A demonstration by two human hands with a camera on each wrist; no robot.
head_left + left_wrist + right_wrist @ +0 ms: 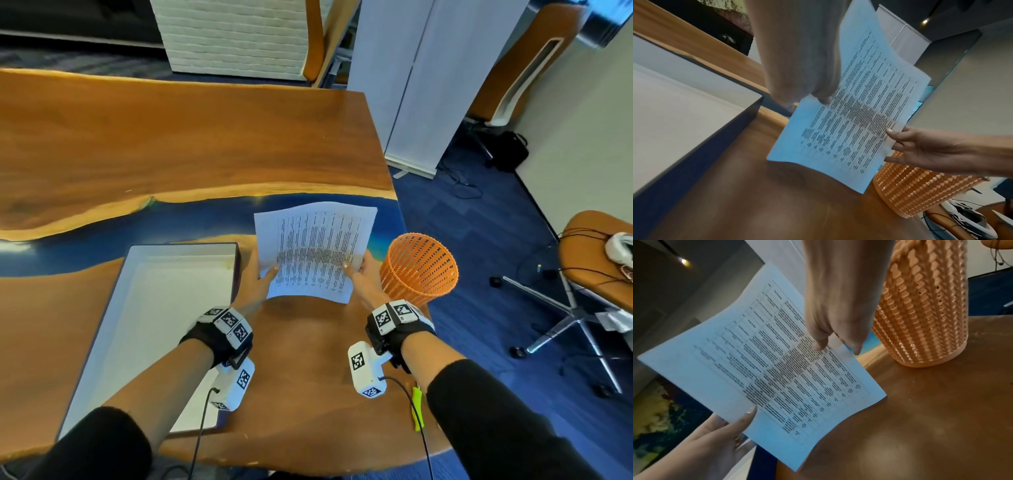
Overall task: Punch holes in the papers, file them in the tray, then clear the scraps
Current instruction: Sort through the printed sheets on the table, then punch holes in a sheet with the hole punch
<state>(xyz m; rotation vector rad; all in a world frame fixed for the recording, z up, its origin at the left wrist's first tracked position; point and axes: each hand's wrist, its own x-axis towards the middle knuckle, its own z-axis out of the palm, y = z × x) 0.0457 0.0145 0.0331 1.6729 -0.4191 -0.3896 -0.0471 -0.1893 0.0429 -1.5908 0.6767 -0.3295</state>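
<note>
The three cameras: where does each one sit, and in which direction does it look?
Head: above, looking down at the table; both forearms, left hand and right hand hold the papers between tray and basket.
Left wrist: along the left hand toward papers; the right hand shows.
Right wrist: along the right hand; the left hand shows.
All share papers and basket.

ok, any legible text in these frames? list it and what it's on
Papers: a printed table of dense text, too small and blurred to read in all three views.
Wrist camera tags: black-and-white square codes only, no words or numbers.
Tray, basket, table: no text visible.
</note>
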